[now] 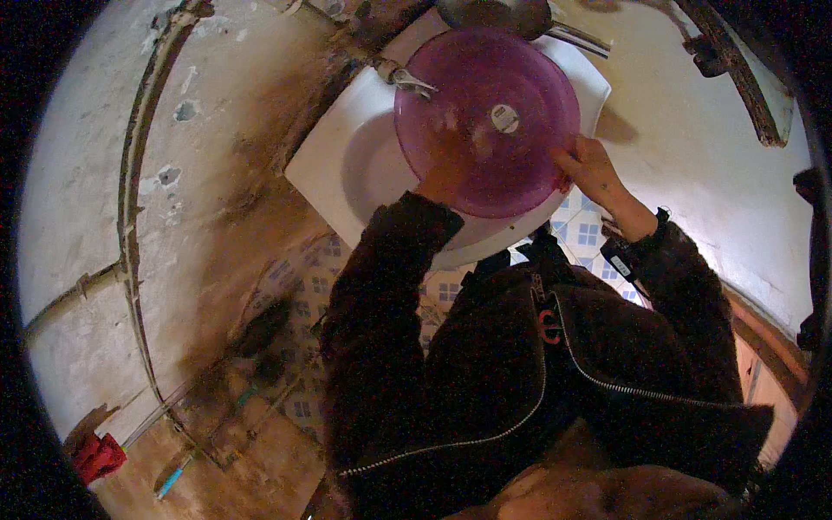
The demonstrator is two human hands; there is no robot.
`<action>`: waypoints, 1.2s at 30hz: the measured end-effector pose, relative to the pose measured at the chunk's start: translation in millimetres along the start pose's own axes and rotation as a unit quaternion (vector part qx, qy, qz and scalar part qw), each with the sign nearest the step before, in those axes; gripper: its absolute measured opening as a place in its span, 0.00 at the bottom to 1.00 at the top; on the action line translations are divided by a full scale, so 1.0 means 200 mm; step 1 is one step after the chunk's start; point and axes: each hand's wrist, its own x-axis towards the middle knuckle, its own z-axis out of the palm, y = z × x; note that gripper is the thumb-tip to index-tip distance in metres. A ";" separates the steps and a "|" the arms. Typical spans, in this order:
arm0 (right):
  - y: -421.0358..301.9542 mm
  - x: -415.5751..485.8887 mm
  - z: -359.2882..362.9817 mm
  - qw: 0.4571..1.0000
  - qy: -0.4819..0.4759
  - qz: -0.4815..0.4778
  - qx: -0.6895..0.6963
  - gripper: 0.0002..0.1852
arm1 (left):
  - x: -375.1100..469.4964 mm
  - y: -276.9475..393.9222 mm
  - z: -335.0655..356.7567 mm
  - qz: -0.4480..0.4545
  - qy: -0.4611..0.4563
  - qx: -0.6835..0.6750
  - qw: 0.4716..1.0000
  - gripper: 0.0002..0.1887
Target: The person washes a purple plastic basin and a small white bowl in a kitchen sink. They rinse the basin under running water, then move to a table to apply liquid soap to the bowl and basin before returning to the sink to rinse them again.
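A round, translucent purple plastic basin (481,71) is tilted over a white washbasin (318,169), below the tap. A pale round sticker (505,119) is stuck to its bottom. My right hand (588,169) grips the basin's rim on the right, thumb on the near face. At the near-left rim, my left hand (445,179) overlaps the basin and looks purple-tinted; whether it is in front of or behind the plastic, and how its fingers lie, is unclear. A metal tap (413,83) reaches over the basin's upper left edge. No water stream can be made out.
A dark rounded vessel (494,14) stands beyond the washbasin. Pipes (130,195) run along the stained wall at left. Patterned tiles (448,292) cover the floor. A red cloth (99,457) and a blue-handled brush-like item (170,483) are at lower left.
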 end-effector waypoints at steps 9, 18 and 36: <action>0.09 0.05 0.01 0.996 0.042 -0.026 -0.073 0.20 | 0.10 0.22 -0.04 0.062 -0.052 -0.250 0.965 0.23; 0.07 0.03 0.00 0.999 -0.009 0.016 0.045 0.20 | 0.27 0.18 0.00 0.028 0.015 -0.094 0.995 0.24; 0.08 0.04 0.00 0.999 0.003 0.033 0.004 0.20 | -0.03 0.22 -0.03 0.059 -0.109 -0.201 0.972 0.25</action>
